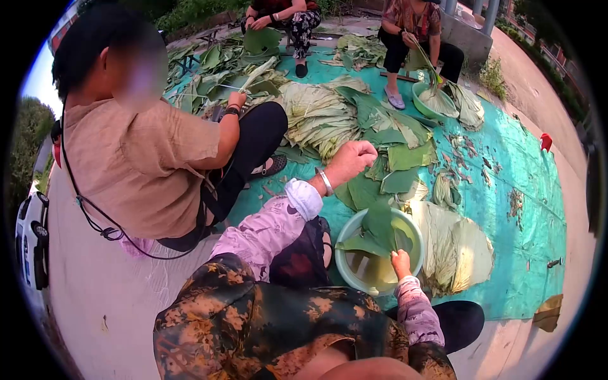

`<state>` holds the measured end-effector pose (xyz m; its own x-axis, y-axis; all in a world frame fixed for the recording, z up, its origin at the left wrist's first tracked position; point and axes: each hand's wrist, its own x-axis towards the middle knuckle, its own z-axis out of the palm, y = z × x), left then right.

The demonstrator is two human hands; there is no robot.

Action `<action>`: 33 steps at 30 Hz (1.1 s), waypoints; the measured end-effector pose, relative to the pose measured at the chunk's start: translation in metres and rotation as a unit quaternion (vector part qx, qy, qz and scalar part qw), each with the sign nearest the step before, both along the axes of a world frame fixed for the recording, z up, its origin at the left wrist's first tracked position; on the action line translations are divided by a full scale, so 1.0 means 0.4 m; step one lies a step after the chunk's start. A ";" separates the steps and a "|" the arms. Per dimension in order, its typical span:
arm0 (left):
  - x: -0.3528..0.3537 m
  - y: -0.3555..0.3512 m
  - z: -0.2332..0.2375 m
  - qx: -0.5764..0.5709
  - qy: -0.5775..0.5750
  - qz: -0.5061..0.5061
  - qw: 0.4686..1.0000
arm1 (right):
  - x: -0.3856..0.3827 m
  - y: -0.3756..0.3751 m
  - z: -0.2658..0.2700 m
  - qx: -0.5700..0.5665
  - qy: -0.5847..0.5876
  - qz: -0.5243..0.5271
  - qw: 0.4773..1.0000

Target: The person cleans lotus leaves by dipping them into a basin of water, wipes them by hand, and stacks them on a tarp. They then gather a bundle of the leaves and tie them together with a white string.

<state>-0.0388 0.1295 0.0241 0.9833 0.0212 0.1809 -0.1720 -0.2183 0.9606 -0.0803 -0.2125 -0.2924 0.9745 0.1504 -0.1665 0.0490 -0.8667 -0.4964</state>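
Observation:
My right hand (401, 264) is closed on the edge of a green lotus leaf (378, 229), which lies folded across the rim of a pale green basin (342, 261). Liquid and a paler piece show inside the basin under the leaf. My left hand (352, 159), with a bracelet at the wrist, is raised beyond the basin, fingers curled in a pinch; whether anything small is between them I cannot make out. Below and behind it lie cut green leaf pieces (400, 180) and a large stack of pale folded leaves (320, 113). Another pale leaf pile (459, 250) rests right of the basin.
At my left a person in a brown shirt (142, 161) sits close, handling leaf strips. Two more people sit across the green tarp (535, 221), one beside a green basin (419, 101). Dry scraps (465, 149) litter the tarp. A white car (33, 237) stands far left.

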 end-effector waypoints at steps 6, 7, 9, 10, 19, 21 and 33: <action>-0.010 -0.034 0.004 0.029 -0.040 0.040 0.998 | -0.005 0.026 -0.039 -0.092 0.028 0.013 0.995; -0.014 -0.029 0.015 0.051 -0.021 0.017 0.998 | 0.001 0.042 -0.026 -0.113 0.068 -0.002 0.991; -0.023 -0.054 0.027 -0.007 0.005 0.025 1.000 | 0.010 0.057 -0.028 -0.151 0.131 -0.007 0.980; -0.025 -0.058 0.025 -0.013 0.018 0.030 0.999 | 0.009 0.054 -0.050 -0.152 0.140 -0.014 0.978; -0.037 -0.060 0.036 -0.030 -0.014 0.023 0.999 | 0.000 0.068 -0.084 -0.152 0.171 -0.054 0.972; -0.024 -0.059 0.015 -0.044 -0.074 -0.005 0.996 | 0.009 0.065 -0.117 -0.168 0.182 -0.069 0.966; -0.051 -0.066 0.014 0.060 -0.107 0.021 0.992 | 0.005 0.007 -0.087 -0.156 0.159 -0.034 0.974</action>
